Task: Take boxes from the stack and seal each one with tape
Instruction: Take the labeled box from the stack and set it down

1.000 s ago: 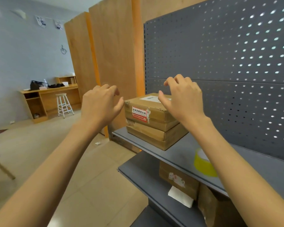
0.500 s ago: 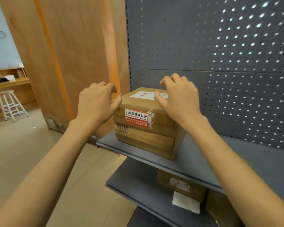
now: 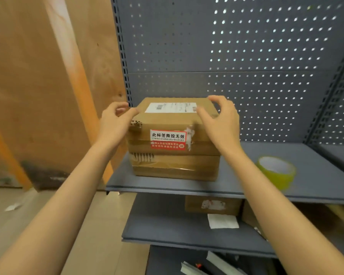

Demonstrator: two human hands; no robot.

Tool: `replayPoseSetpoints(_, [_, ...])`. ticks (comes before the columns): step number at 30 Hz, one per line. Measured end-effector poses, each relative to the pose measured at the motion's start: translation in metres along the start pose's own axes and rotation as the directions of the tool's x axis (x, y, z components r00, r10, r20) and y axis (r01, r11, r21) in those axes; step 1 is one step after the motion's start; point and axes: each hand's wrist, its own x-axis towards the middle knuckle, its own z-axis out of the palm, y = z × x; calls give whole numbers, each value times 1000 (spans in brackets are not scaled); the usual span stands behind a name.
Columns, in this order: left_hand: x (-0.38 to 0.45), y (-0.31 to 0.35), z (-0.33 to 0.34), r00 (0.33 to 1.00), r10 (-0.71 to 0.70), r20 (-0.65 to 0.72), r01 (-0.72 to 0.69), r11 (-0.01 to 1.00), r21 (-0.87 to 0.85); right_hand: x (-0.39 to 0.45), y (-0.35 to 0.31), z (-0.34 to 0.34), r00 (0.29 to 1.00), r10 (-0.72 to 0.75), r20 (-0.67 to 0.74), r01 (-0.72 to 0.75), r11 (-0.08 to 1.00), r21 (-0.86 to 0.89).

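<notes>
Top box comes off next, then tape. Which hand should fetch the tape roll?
Right. The right hand is at the top box's right edge, the side where the tape roll lies on the shelf.

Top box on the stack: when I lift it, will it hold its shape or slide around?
The top box looks stiff: its edges are square and it is taped shut. Its glossy tape may be slick, so the lower box could shift. Both hands, left hand and right hand, flank its upper corners, which should keep it level.

A stockroom or shop back area. Grey metal shelving with a perforated back panel holds labelled cardboard parcels. Plywood partitions stand beside it.
</notes>
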Motion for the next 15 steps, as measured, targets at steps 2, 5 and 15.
replayPoseSetpoints(2, [5, -9, 5, 997, -77, 8, 77, 992, -99, -3, 4, 0, 989, 146, -31, -141, 981, 133])
replayPoseSetpoints(5, [10, -22, 14, 974, -218, 68, 228, 942, -247, -9, 14, 2, 924, 381, 31, -370, 870, 326])
replayPoseSetpoints(15, [14, -45, 23, 905, -311, 289, 413, 802, -431, -16, 17, 6, 782, 571, 251, -620, 671, 406])
